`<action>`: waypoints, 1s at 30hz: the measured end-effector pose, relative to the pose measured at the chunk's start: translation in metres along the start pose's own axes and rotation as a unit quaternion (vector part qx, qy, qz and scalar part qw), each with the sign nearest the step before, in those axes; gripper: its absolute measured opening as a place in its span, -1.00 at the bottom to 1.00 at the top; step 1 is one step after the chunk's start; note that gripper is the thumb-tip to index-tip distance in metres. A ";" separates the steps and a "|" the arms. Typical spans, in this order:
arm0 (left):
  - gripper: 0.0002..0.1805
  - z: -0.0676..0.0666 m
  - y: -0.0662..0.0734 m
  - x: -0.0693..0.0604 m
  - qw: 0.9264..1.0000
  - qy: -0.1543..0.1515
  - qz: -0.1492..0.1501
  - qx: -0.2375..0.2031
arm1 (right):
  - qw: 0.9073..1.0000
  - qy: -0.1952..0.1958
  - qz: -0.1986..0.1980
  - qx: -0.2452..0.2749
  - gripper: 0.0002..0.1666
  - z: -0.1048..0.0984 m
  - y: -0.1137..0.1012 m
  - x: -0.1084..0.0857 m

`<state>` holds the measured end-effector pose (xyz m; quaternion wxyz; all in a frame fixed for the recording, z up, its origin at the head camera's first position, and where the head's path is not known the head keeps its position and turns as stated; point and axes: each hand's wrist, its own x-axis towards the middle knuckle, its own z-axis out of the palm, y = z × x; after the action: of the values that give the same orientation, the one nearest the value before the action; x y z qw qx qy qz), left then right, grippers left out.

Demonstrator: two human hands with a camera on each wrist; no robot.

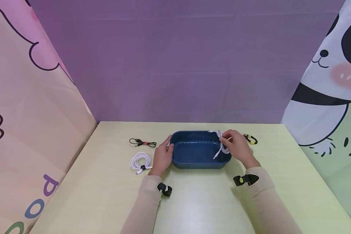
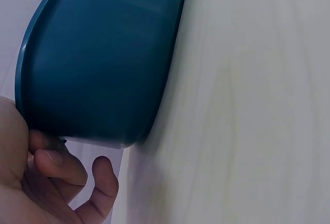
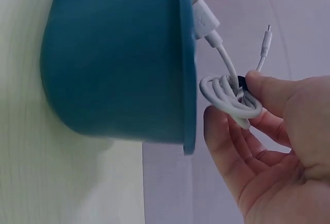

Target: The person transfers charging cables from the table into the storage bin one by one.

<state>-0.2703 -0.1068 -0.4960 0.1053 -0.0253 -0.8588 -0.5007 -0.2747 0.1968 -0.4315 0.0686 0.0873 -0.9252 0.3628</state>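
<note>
A dark blue plastic basin (image 1: 200, 164) stands on the table in the head view. At its left end my left hand (image 1: 162, 156) holds the rim, its fingers (image 2: 62, 167) against the outer wall and its thumb at the edge. My right hand (image 1: 236, 146) pinches a coiled white USB cable (image 1: 222, 148) between thumb and fingers, over the basin's right end. In the right wrist view, the cable's coil (image 3: 227, 97) has a dark tie, and both plugs stick out. Only the basin's inside floor and walls show beneath the cable.
Left of the basin lie a black cable (image 1: 146, 143) with a red tie and a coiled white cable (image 1: 140, 161) with a black tie. Behind my right hand is a black-and-yellow coil (image 1: 251, 139). A small white thing beside that wrist is mostly hidden. A purple backdrop (image 1: 187, 65) rises behind the table.
</note>
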 end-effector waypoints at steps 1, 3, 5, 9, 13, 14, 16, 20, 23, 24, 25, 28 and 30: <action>-0.47 0.000 0.000 0.000 1.000 0.000 0.000 0.001 | 1.000 0.000 -0.001 -0.004 -0.77 0.001 0.000 0.000; -0.47 0.001 0.000 0.000 1.000 0.000 -0.001 0.003 | 1.000 -0.001 -0.002 -0.015 -0.78 0.002 -0.001 0.001; -0.47 0.001 0.000 0.000 1.000 0.001 0.001 0.005 | 1.000 -0.002 -0.002 -0.026 -0.79 0.004 -0.002 0.001; -0.47 0.001 0.000 0.000 1.000 0.003 0.007 0.006 | 0.999 -0.001 -0.008 -0.050 -0.80 0.006 -0.006 0.002; -0.47 0.002 0.000 0.000 1.000 0.004 0.011 0.004 | 0.996 0.000 -0.021 -0.085 -0.78 0.009 -0.007 0.004; -0.47 0.002 0.000 0.000 1.000 0.003 0.010 0.004 | 0.995 0.000 -0.023 -0.094 -0.77 0.010 -0.007 0.004; -0.47 0.002 0.000 0.000 1.000 0.001 0.008 0.002 | 0.993 -0.004 -0.025 -0.112 -0.76 0.012 -0.007 0.005; -0.47 0.001 0.000 0.000 1.000 0.000 0.005 0.000 | 0.990 -0.016 -0.021 -0.141 -0.75 0.014 -0.008 0.008; -0.47 0.001 0.000 0.000 1.000 0.001 0.005 0.000 | 0.986 -0.023 -0.021 -0.161 -0.74 0.015 -0.009 0.010; -0.47 0.001 0.000 0.000 1.000 0.001 0.005 -0.001 | 0.985 -0.025 -0.022 -0.168 -0.73 0.016 -0.009 0.010; -0.47 0.001 -0.001 0.000 1.000 0.001 0.004 -0.001 | 0.984 -0.026 -0.025 -0.175 -0.73 0.017 -0.009 0.011; -0.47 0.001 -0.001 0.000 1.000 0.000 0.004 0.001 | 0.980 -0.026 -0.035 -0.195 -0.74 0.019 -0.009 0.012; -0.47 0.000 -0.001 0.000 1.000 0.001 0.007 0.000 | 0.978 -0.025 -0.043 -0.204 -0.75 0.020 -0.010 0.012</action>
<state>-0.2705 -0.1069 -0.4967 0.1097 -0.0303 -0.8587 -0.4997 -0.2860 0.1748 -0.4373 0.0778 0.1205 -0.9765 0.1607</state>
